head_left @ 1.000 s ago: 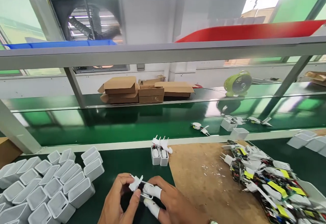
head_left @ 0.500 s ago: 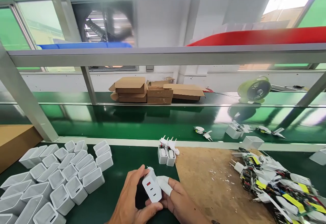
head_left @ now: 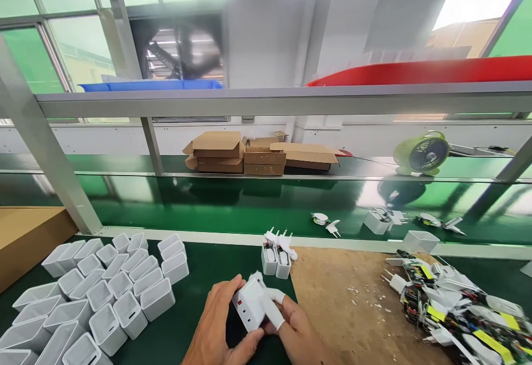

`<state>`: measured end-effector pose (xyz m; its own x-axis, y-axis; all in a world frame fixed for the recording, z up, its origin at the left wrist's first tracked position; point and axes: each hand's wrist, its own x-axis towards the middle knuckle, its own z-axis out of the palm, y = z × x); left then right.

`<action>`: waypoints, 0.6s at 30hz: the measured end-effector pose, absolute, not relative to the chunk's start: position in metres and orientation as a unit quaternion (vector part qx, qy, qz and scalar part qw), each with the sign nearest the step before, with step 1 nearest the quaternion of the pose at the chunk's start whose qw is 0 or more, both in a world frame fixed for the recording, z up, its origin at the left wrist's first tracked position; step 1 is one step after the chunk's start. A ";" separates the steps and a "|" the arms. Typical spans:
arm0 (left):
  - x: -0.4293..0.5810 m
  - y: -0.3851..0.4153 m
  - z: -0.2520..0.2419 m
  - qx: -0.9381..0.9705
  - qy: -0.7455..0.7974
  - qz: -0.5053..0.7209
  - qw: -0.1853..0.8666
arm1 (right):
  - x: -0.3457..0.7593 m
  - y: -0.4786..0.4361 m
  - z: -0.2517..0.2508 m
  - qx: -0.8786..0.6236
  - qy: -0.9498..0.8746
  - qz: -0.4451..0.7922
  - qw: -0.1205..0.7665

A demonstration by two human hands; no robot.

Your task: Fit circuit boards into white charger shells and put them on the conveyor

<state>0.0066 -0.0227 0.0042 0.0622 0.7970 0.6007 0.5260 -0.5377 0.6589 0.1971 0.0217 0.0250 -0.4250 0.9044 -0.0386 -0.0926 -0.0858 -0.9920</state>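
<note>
Clasping a white socketed charger (head_left: 248, 304) together, left hand (head_left: 218, 323) and right hand (head_left: 297, 329) seem mid-assembly near the counter's (head_left: 199, 262) front edge; further pressing calls for even pressure.

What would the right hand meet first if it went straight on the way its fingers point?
The white charger housing, which the right hand is touching; beyond it in that line, probably the left hand, though depth is hard to judge.

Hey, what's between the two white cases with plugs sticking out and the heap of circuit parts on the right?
In the head view, a brown board lies between the two cases and the heap, with small white scraps scattered on it.
</note>
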 end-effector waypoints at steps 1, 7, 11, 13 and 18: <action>0.007 -0.022 0.003 0.714 0.480 0.496 0.119 | 0.198 0.020 0.029 -0.371 -0.583 0.604 0.397; 0.002 -0.012 -0.019 0.690 0.528 0.465 0.170 | 0.208 0.003 0.051 -0.370 -0.758 0.425 0.329; -0.013 0.006 -0.025 0.661 0.553 0.451 0.233 | 0.212 0.017 0.033 -0.381 -0.738 0.342 0.439; -0.018 0.020 -0.020 0.653 0.561 0.436 0.262 | 0.217 0.033 0.020 -0.420 -0.691 0.291 0.511; -0.006 0.062 -0.003 0.644 0.565 0.430 0.286 | 0.232 0.066 0.007 -0.477 -0.625 0.286 0.548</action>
<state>-0.0061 0.0621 -0.0031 -0.0080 0.9729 0.2312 0.4810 -0.1989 0.8538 0.2317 0.0656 0.0069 0.0560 0.9096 0.4116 0.2838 0.3808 -0.8801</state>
